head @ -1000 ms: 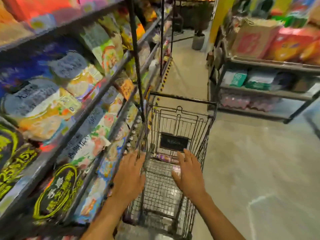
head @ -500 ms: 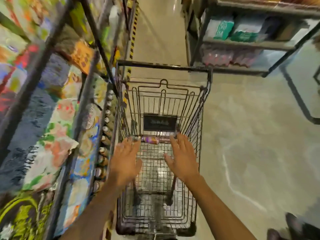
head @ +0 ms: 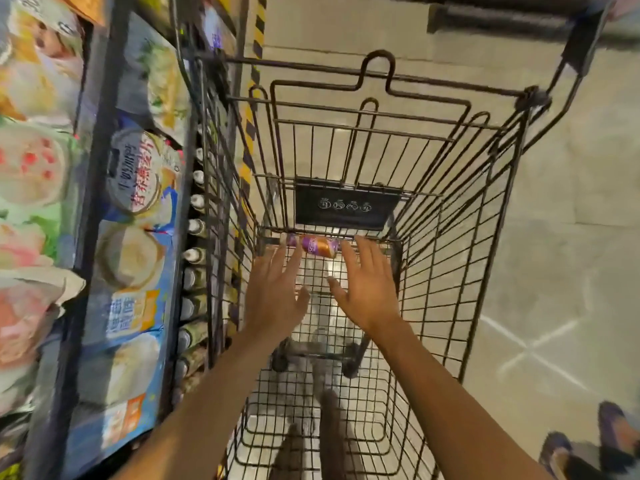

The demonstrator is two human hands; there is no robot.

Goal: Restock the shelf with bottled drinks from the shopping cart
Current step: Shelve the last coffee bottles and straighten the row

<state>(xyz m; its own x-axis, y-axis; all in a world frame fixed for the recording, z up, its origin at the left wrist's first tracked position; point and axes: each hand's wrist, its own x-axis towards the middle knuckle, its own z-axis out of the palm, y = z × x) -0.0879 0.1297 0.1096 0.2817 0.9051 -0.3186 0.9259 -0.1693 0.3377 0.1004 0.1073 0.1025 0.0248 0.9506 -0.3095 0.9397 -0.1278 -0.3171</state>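
Observation:
A black wire shopping cart (head: 460, 237) fills the middle of the head view. One bottled drink (head: 317, 245) with a purple and orange label lies on its side at the far end of the cart floor. My left hand (head: 273, 296) and my right hand (head: 369, 292) reach down inside the cart with fingers spread, their tips just short of the bottle, holding nothing. The shelf (head: 100, 209) stands directly left of the cart, and a row of bottled drinks (head: 195, 258) lines its lowest level.
Snack bags (head: 135, 258) hang off the shelf's upper levels, close to the cart's left wall. A black sign plate (head: 346, 207) hangs on the cart's far wall. Pale floor (head: 571, 271) lies to the right. A shoe (head: 588, 448) shows at the bottom right.
The view has tilted further down into the cart. Both hands have gone deeper and forward, closing on the lying bottle.

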